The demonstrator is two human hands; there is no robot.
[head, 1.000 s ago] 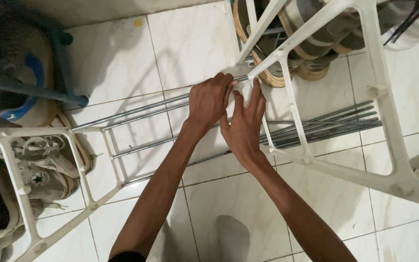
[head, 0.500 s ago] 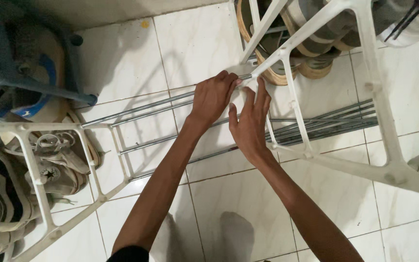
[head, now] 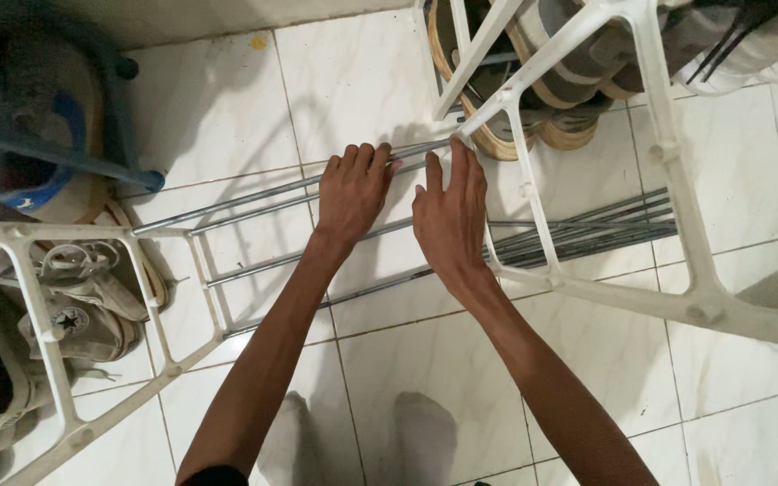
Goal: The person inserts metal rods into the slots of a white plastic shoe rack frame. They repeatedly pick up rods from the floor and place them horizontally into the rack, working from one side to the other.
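Reaching down over the tiled floor [head: 227, 99], both hands are working at the top metal rod [head: 254, 193] of a half-assembled shoe rack. Left hand [head: 353, 193] is lying on the rod with fingers [head: 364, 160] curled over it, a loose hooking hold rather than a tight clamp, probably steadying the free end. Right hand [head: 449, 216] is hovering flat, fingers [head: 457, 162] spread wide and gripping nothing, fingertips pointing at the corner socket of the right white plastic side frame [head: 677, 225], just beside the rod's end. Cannot tell whether the rod tip is seated in that socket. Rod is running left to the left white plastic side frame [head: 42, 310], where its far end is meeting the frame; three more rods [head: 263, 265] are lying parallel below it between the two frames. Spare rod bundle [head: 587, 229] is lying on the floor under the right frame. Sneakers [head: 83, 306] are sitting behind the left frame, sandals [head: 533, 99] behind the right.
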